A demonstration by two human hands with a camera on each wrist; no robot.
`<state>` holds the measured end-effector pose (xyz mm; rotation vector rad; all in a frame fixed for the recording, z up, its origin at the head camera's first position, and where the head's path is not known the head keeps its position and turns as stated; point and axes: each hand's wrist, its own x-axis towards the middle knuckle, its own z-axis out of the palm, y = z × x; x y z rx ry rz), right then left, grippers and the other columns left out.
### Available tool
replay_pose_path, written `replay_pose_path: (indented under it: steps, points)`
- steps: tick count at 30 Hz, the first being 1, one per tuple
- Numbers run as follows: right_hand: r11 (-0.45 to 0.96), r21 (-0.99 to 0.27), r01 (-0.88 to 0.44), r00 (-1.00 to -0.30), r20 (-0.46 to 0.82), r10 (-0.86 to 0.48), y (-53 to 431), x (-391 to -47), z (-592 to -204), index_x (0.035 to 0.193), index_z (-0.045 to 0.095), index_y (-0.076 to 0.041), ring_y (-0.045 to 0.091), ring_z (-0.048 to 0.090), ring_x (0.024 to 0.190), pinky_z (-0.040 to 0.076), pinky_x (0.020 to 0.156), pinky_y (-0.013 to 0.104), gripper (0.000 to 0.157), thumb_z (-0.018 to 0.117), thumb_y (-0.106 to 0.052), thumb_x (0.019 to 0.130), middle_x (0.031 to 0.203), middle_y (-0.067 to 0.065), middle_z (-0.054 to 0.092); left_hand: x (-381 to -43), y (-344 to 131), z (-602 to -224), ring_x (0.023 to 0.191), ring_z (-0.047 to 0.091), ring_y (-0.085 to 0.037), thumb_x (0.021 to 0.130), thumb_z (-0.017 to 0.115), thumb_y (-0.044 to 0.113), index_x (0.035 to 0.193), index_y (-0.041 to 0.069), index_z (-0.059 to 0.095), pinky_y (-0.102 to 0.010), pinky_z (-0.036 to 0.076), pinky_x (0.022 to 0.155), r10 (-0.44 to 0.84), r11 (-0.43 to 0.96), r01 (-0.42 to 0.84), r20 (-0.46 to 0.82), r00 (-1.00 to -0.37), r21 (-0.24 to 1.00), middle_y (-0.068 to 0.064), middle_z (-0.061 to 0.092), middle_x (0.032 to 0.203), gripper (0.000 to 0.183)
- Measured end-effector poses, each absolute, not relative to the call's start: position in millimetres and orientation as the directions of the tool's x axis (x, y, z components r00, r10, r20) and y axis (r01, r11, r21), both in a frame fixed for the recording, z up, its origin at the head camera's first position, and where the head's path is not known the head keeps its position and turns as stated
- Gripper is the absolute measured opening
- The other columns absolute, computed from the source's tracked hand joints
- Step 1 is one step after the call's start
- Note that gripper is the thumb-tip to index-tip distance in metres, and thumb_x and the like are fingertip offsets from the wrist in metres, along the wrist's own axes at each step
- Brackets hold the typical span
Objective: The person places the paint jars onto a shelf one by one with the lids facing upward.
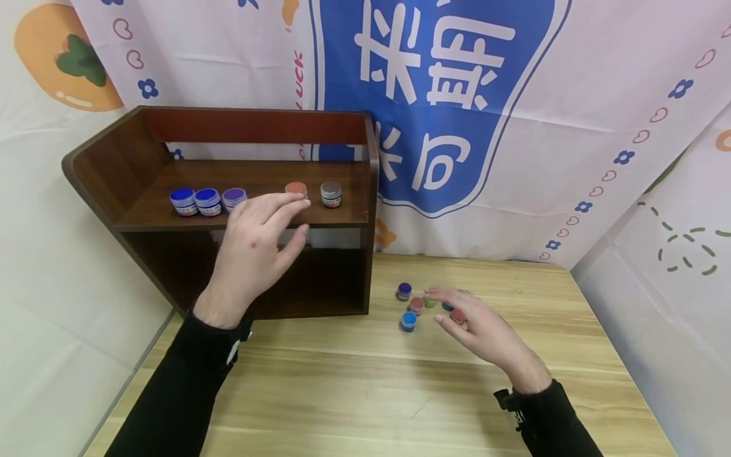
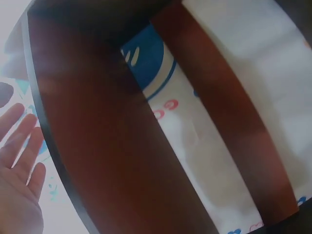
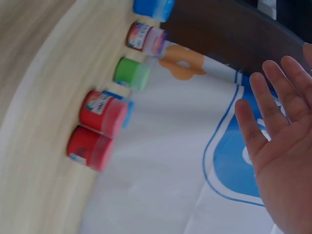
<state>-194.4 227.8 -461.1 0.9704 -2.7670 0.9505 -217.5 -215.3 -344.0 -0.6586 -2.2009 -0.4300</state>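
My left hand (image 1: 254, 244) is held in front of the shelf's upper board, its fingertips near a jar with an orange-red lid (image 1: 296, 188). Whether they touch it cannot be told. In the left wrist view, those fingers (image 2: 20, 146) look extended, with nothing in them. To the left stand small jars with blue (image 1: 183, 202) and purple lids (image 1: 233, 198); a grey-lidded jar (image 1: 330, 195) is to the right. Over the table, my right hand (image 1: 480, 327) hovers empty above several small jars, partly hiding a red one (image 1: 459, 315). Beside it are green (image 3: 131, 73) and bright blue jars (image 1: 408, 321).
The dark brown two-level shelf (image 1: 365, 266) stands at the table's back left, against a printed cloth (image 1: 542, 158). Its side panel rises between the two groups of jars. The pale wooden table (image 1: 342, 387) extends forward and right; white cloth walls flank both sides.
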Motion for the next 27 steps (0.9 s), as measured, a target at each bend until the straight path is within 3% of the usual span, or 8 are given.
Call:
replay_pose_path:
  steps: [10,18,27]
  points:
    - [0.693,-0.554,-0.461,-0.876,0.159,-0.455,245,-211,-482,0.16,0.07,-0.01,0.044,0.065,0.158,0.053,0.13,0.071,0.043,0.068,-0.031,0.122,0.165,0.015,0.072,-208,-199,-374,0.148,0.069,-0.039,0.103,0.091,0.019,0.148,0.011,0.078,-0.068,0.053,0.126,0.379,0.764,0.638,0.734,-0.564,0.096,-0.014,0.075,0.158,0.048]
    - [0.794,-0.443,-0.416,-0.909,0.175,-0.379,253,-221,-500,0.152,0.074,-0.003,0.046,0.072,0.148,0.057,0.126,0.07,0.041,0.078,-0.017,0.115,0.154,0.02,0.077,-204,-194,-394,0.161,0.06,-0.039,0.104,0.088,0.018,0.148,0.012,0.078,-0.072,0.05,0.131,0.36,0.751,0.649,0.75,-0.555,0.12,-0.014,0.068,0.169,0.045]
    - [0.881,-0.316,-0.353,-0.933,0.188,-0.306,263,-227,-522,0.143,0.078,-0.004,0.042,0.078,0.132,0.064,0.112,0.066,0.042,0.087,-0.027,0.109,0.14,0.019,0.082,-199,-189,-414,0.168,0.054,-0.038,0.104,0.088,0.018,0.152,0.013,0.077,-0.069,0.049,0.135,0.386,0.743,0.659,0.731,-0.563,0.116,-0.012,0.067,0.171,0.05]
